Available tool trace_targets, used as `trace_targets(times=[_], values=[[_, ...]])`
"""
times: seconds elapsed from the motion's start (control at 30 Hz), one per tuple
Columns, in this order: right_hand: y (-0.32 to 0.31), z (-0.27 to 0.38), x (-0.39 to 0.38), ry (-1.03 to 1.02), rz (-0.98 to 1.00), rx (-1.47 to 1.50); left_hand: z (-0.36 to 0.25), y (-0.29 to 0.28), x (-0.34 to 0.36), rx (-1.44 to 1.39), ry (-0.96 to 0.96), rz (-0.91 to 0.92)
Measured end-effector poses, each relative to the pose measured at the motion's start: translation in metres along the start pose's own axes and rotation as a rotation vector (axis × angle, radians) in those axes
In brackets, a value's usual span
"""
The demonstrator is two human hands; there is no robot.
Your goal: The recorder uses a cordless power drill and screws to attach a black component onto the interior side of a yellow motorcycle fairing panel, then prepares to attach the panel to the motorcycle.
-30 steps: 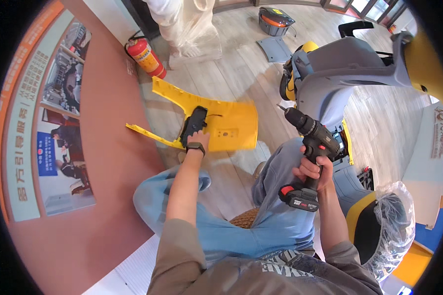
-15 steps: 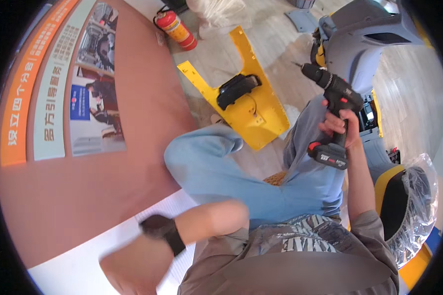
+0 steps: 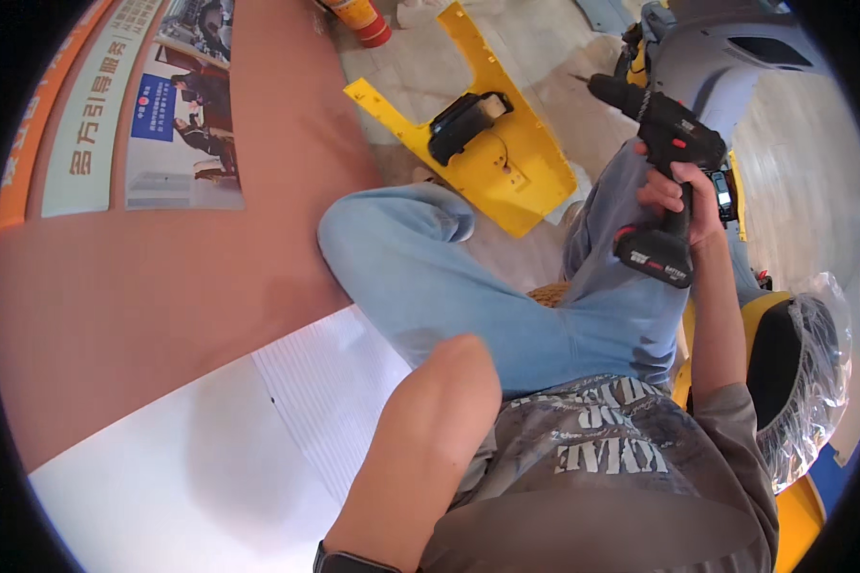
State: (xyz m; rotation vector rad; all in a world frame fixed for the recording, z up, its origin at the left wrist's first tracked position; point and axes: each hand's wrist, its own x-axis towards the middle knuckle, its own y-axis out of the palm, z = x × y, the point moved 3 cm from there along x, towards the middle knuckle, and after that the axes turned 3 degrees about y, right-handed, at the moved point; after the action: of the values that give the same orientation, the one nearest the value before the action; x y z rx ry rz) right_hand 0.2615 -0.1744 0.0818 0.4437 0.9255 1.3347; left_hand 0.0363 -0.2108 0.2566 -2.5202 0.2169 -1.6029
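Note:
A black cordless drill (image 3: 674, 134) is gripped by its handle in my right hand (image 3: 683, 196), with the fingers wrapped round it. Its bit points to the left and slightly up, away from any surface, and the battery pack (image 3: 655, 256) hangs below the grip. My left forearm (image 3: 416, 458) bends back toward the lower edge, where a dark wristwatch (image 3: 354, 562) just shows. The left hand itself lies outside the picture. Beyond my knees, a yellow panel (image 3: 535, 181) lies on the floor with a black part (image 3: 468, 124) and a thin wire on it.
A brown wall with posters (image 3: 186, 124) and a white ribbed surface (image 3: 258, 411) flank my left side. Part of a red fire extinguisher (image 3: 373, 31) shows at the top. On my right stand grey vehicle bodywork (image 3: 736, 86) and a black-and-yellow seat (image 3: 779, 372) under clear plastic.
My left hand has swung down out of the picture, leaving the forearm and watch edge. My view has shifted. The drill stays in my right hand and appears slightly farther right and higher.

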Motion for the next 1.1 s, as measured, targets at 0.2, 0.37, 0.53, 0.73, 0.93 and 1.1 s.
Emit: trace_targets(times=[0.2,0.37,0.53,0.73,0.93,1.1], values=[[0.027,-0.005,0.003,0.049,-0.194,-0.252,-0.077,-0.039,-0.009,-0.041,-0.048,0.238],[0.037,-0.014,0.037,0.130,-0.372,-0.461,-0.155,-0.113,-0.040,-0.100,-0.176,0.309],[0.027,-0.007,0.091,0.186,-0.419,-0.373,-0.043,-0.211,-0.135,0.522,-1.198,-0.211],[-0.020,0.042,0.185,0.178,-0.485,-0.544,0.187,-0.215,-0.301,0.782,-1.766,0.591],[-0.091,0.065,0.255,0.101,-0.559,-1.244,0.354,-0.170,-0.416,0.797,-1.497,0.778],[-0.105,0.071,0.242,0.191,-0.698,-1.531,0.412,-0.180,-0.481,0.908,-1.358,0.792]])
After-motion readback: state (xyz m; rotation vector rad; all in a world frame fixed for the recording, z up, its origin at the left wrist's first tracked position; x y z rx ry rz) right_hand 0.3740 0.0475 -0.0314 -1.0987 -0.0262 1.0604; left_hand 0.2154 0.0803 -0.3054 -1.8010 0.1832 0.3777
